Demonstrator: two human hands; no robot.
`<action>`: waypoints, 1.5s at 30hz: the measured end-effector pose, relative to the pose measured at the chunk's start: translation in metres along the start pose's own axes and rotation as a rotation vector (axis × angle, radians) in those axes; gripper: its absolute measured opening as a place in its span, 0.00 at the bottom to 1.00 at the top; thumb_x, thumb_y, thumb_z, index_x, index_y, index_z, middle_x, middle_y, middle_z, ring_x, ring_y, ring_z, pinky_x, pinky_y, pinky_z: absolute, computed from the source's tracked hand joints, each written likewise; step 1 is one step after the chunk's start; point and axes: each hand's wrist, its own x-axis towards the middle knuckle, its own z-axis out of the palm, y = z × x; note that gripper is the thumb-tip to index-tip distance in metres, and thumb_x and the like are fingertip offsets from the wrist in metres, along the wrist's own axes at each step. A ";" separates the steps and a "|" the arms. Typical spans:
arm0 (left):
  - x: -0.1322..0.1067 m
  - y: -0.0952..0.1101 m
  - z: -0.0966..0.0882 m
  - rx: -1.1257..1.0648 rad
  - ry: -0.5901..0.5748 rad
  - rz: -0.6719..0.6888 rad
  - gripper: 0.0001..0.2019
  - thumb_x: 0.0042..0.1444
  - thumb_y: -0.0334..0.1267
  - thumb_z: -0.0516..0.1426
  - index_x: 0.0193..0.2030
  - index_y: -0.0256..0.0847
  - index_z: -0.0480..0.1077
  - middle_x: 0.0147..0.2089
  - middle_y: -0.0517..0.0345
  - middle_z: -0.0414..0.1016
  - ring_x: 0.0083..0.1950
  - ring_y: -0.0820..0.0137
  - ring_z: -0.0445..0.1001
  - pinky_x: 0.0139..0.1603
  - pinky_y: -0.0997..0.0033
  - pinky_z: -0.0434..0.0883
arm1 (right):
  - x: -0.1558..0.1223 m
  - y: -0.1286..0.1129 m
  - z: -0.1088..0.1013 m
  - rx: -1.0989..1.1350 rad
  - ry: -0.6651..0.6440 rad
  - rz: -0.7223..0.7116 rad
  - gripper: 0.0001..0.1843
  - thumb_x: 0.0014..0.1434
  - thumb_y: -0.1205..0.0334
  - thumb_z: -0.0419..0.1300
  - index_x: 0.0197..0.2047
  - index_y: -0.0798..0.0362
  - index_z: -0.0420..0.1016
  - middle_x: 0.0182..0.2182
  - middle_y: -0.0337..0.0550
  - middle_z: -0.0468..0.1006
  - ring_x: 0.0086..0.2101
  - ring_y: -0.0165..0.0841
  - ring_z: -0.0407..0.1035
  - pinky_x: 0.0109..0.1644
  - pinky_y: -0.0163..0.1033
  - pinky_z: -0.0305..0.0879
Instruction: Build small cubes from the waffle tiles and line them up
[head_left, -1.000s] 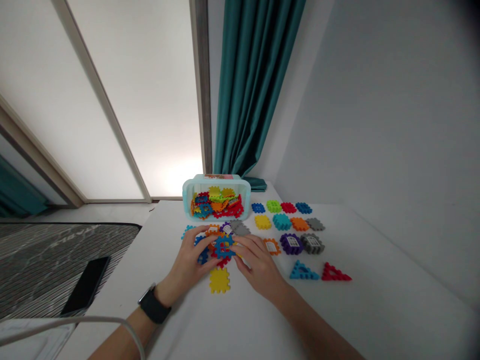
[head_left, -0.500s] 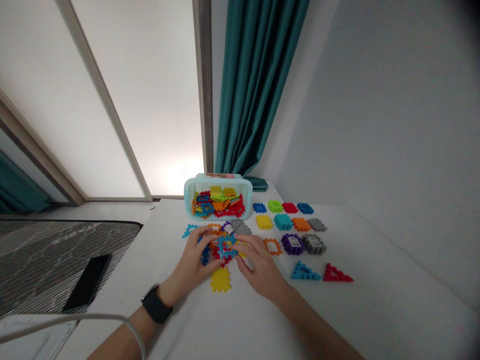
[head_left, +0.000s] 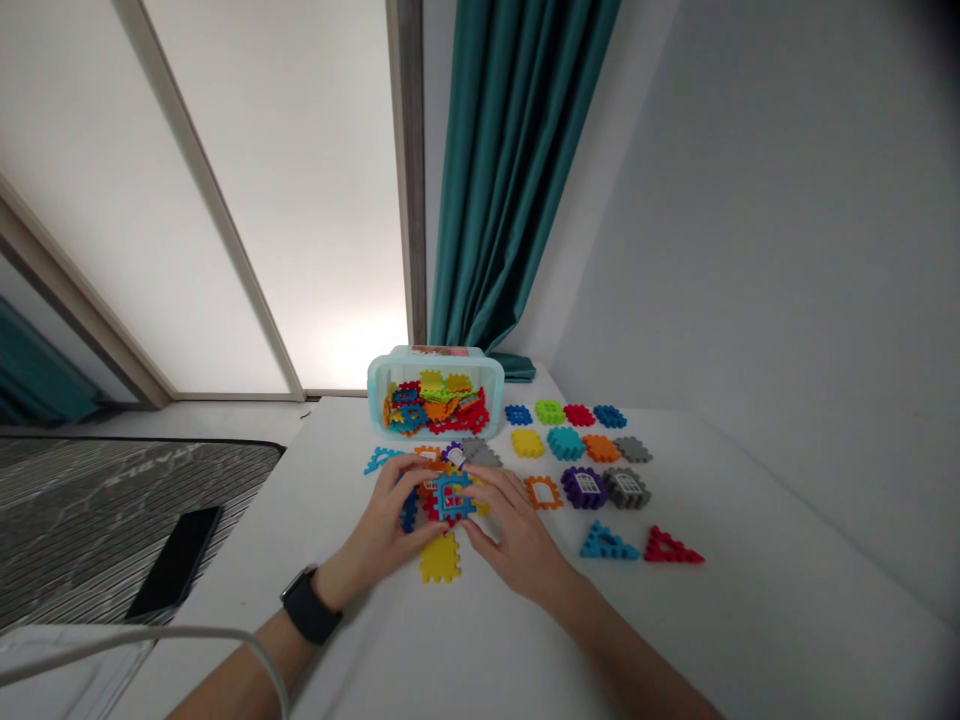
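Between my two hands is a light-blue building tile point(head_left: 453, 497) with notched edges and a window opening. My left hand point(head_left: 386, 520) closes on its left side, thumb low and fingers above. On the right side, the fingers and thumb of my right hand point(head_left: 510, 525) grip it too. Behind and under it lie red, orange and yellow tiles, partly hidden. A dark blue tile point(head_left: 409, 510) shows beneath my left fingers. Just below the hands a yellow tile point(head_left: 440, 560) lies flat on the white table point(head_left: 450, 650).
A pale-blue tub point(head_left: 375, 400) full of mixed tiles stands behind my hands. To the right are rows of tile stacks, with purple point(head_left: 585, 487) and grey point(head_left: 628, 488) window tiles, a blue triangle point(head_left: 607, 542) and a red triangle point(head_left: 673, 546). A phone point(head_left: 175, 563) lies at the left.
Both hands stay around the light-blue tile, which has shifted very slightly. The right thumb has moved a little to the left. Everything else looks the same.
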 end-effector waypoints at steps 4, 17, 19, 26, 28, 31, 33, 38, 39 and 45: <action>0.002 0.002 0.003 0.034 0.023 0.030 0.21 0.58 0.41 0.65 0.57 0.46 0.67 0.58 0.46 0.65 0.60 0.56 0.68 0.61 0.48 0.71 | 0.002 -0.003 -0.002 0.015 0.018 0.001 0.20 0.61 0.69 0.58 0.55 0.46 0.68 0.57 0.49 0.73 0.59 0.44 0.64 0.62 0.56 0.65; 0.025 0.016 0.009 0.133 -0.018 0.115 0.22 0.60 0.40 0.63 0.60 0.47 0.65 0.59 0.46 0.65 0.61 0.56 0.68 0.61 0.50 0.71 | 0.008 -0.003 -0.030 -0.139 0.068 -0.037 0.16 0.60 0.72 0.58 0.50 0.48 0.70 0.56 0.49 0.74 0.58 0.44 0.64 0.62 0.57 0.65; 0.034 0.020 0.014 0.128 -0.023 0.137 0.22 0.60 0.40 0.63 0.60 0.47 0.65 0.59 0.46 0.65 0.60 0.56 0.68 0.60 0.50 0.71 | 0.005 0.000 -0.040 -0.195 0.079 -0.053 0.15 0.61 0.72 0.58 0.50 0.48 0.70 0.57 0.49 0.73 0.59 0.44 0.64 0.63 0.57 0.65; 0.065 0.037 0.050 0.093 -0.089 0.192 0.21 0.61 0.42 0.62 0.59 0.46 0.65 0.60 0.45 0.65 0.62 0.56 0.67 0.62 0.50 0.70 | -0.015 0.021 -0.080 -0.339 0.092 -0.041 0.14 0.62 0.71 0.59 0.50 0.49 0.71 0.56 0.50 0.74 0.58 0.45 0.64 0.63 0.56 0.64; 0.075 0.042 0.061 0.069 -0.101 0.197 0.21 0.61 0.41 0.62 0.59 0.47 0.65 0.61 0.46 0.64 0.62 0.56 0.66 0.62 0.50 0.70 | -0.019 0.027 -0.093 -0.357 0.091 -0.018 0.13 0.62 0.70 0.59 0.50 0.48 0.72 0.57 0.49 0.74 0.58 0.45 0.64 0.63 0.56 0.64; 0.088 0.049 0.076 0.021 -0.115 0.207 0.20 0.62 0.42 0.62 0.59 0.46 0.65 0.61 0.45 0.63 0.63 0.55 0.66 0.63 0.50 0.69 | -0.024 0.036 -0.111 -0.367 0.088 0.000 0.13 0.63 0.69 0.58 0.50 0.47 0.72 0.58 0.49 0.73 0.58 0.44 0.65 0.63 0.56 0.64; 0.096 0.053 0.085 -0.009 -0.124 0.210 0.20 0.62 0.43 0.61 0.59 0.46 0.65 0.61 0.45 0.63 0.63 0.55 0.66 0.63 0.51 0.70 | -0.027 0.042 -0.121 -0.366 0.094 0.000 0.14 0.64 0.69 0.58 0.51 0.47 0.72 0.58 0.49 0.73 0.58 0.44 0.65 0.63 0.56 0.64; 0.116 0.060 0.111 -0.025 -0.139 0.219 0.21 0.61 0.42 0.62 0.59 0.46 0.64 0.61 0.46 0.64 0.63 0.56 0.66 0.63 0.51 0.69 | -0.032 0.062 -0.140 -0.352 0.104 0.024 0.14 0.63 0.70 0.58 0.51 0.48 0.72 0.56 0.50 0.73 0.57 0.45 0.65 0.62 0.56 0.64; 0.121 0.060 0.116 -0.021 -0.139 0.220 0.21 0.61 0.41 0.63 0.59 0.46 0.64 0.61 0.46 0.64 0.63 0.56 0.67 0.63 0.51 0.69 | -0.032 0.068 -0.144 -0.343 0.098 0.032 0.14 0.62 0.70 0.58 0.51 0.48 0.72 0.56 0.50 0.73 0.57 0.45 0.65 0.62 0.56 0.64; 0.151 0.061 0.148 0.042 -0.231 0.197 0.22 0.59 0.43 0.64 0.58 0.44 0.65 0.57 0.47 0.68 0.58 0.54 0.68 0.59 0.49 0.70 | -0.035 0.109 -0.164 -0.278 0.069 0.111 0.17 0.59 0.70 0.60 0.51 0.48 0.72 0.55 0.50 0.74 0.55 0.44 0.66 0.60 0.56 0.66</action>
